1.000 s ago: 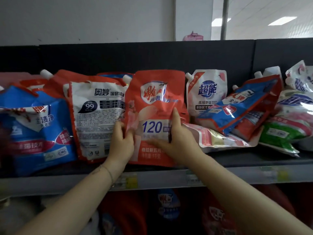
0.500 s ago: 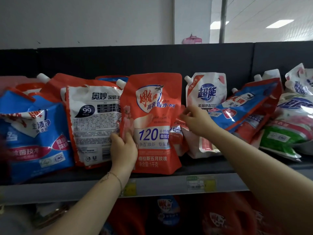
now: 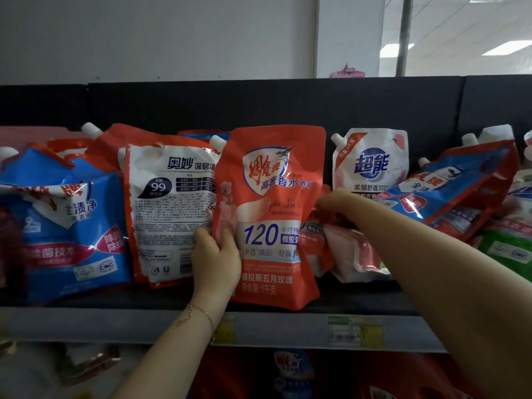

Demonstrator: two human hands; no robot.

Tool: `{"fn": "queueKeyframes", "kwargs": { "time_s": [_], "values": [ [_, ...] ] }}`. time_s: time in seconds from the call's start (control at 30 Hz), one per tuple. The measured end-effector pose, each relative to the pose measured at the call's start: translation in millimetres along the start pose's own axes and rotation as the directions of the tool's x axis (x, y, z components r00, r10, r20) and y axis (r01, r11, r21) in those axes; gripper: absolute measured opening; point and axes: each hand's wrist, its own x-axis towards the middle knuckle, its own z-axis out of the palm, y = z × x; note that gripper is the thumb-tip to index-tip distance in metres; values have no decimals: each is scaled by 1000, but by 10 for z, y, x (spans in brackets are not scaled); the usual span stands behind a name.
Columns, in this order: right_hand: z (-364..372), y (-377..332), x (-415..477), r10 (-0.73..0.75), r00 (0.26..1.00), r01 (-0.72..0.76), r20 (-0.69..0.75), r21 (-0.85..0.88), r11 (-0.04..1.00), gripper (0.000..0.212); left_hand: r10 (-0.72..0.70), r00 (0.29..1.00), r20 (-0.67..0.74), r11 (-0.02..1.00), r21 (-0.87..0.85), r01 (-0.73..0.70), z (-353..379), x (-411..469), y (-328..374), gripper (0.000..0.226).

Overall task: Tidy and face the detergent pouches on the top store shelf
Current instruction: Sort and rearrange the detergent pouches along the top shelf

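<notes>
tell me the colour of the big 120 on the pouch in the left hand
Blue, printed on the orange-red pouch; the head view shows it best.

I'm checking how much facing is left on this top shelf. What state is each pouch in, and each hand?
red 120 pouch: upright, front out
left hand: grips the red 120 pouch's left edge
pink pouch: slumped, crumpled
right hand: pinches the pink pouch's top
white 99 pouch: upright, back label out
blue pouch: standing, top crumpled over
white spouted pouch: upright at back, front out
blue-and-red pouch: tilted, not upright
</notes>
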Motion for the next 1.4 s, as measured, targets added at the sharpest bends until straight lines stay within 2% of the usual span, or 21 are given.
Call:
{"fn": "queueKeyframes", "kwargs": {
  "time_s": [0.07, 0.17, 0.23, 0.3, 0.4, 0.5, 0.63, 0.67, 0.73, 0.87, 0.97, 1.03, 1.1, 1.17, 1.23, 1.3, 1.4],
  "values": [
    [27, 10, 60, 13, 999, -16, 34, 95, 995, 45, 6, 1000, -5, 1000, 19, -6, -1, -5, 14, 23],
    [73, 38, 15, 14, 994, -37, 110, 210, 977, 22, 3, 1000, -10, 999, 42, -3, -10, -29, 31, 21],
    [83, 47, 38, -5, 994, -23, 114, 243, 970, 24, 4, 1000, -4, 999, 40, -4, -14, -37, 36, 21],
    [104, 17, 47, -49, 997, 36, 55, 222, 974, 30, 11, 1000, -6, 999, 31, -11, -17, -37, 40, 23],
    [122, -56, -1, -144, 983, 169, -110, 266, 949, 10, 12, 1000, -11, 1000, 19, -12, -16, -40, 31, 24],
    [-8, -244, -9, -206, 942, 313, -265, 474, 823, 21, 29, 999, -19, 999, 21, -28, -10, -37, 29, 27],
    [-92, -506, -128, -304, 847, 521, -436, 567, 638, 38, 19, 1000, -23, 1000, 25, -18, 11, -33, 34, 26],
    [-56, -482, -137, -299, 831, 543, -469, 567, 619, 38, 18, 1000, -22, 1000, 24, -17, 11, -37, 32, 26],
    [26, -355, -97, -298, 820, 550, -488, 531, 645, 34, 30, 999, -22, 999, 31, -29, 12, -38, 26, 26],
    [27, -227, -69, -343, 891, 447, -298, 449, 774, 26, 25, 999, -28, 999, 42, -24, 25, -3, 17, 26],
    [-92, -172, -149, -384, 901, 433, -201, 363, 825, 7, -21, 999, -42, 1000, 16, 22, 40, 9, 39, 25],
    [-123, -38, -201, -355, 913, 402, -200, 299, 865, 21, -57, 996, -66, 998, -25, 55, 48, 3, 71, 20],
    [-104, 124, -271, -335, 919, 379, -210, 224, 898, 21, -71, 994, -83, 997, -49, 67, 62, -1, 104, 18],
    [-76, 266, -302, -413, 901, 419, -134, 17, 908, 18, -69, 994, -90, 997, -50, 65, 84, -2, 125, 18],
    [-42, 326, -392, -507, 859, 510, 67, -189, 839, 13, -78, 992, -94, 996, -56, 73, 114, 4, 138, 19],
    [-24, 332, -506, -528, 815, 568, 240, -147, 810, 24, -91, 991, -97, 995, -52, 87, 158, 12, 158, 18],
    [-80, 320, -709, -516, 722, 538, 461, 94, 837, 44, -85, 990, -112, 994, -81, 76, 233, 11, 189, 13]
  ]
}}
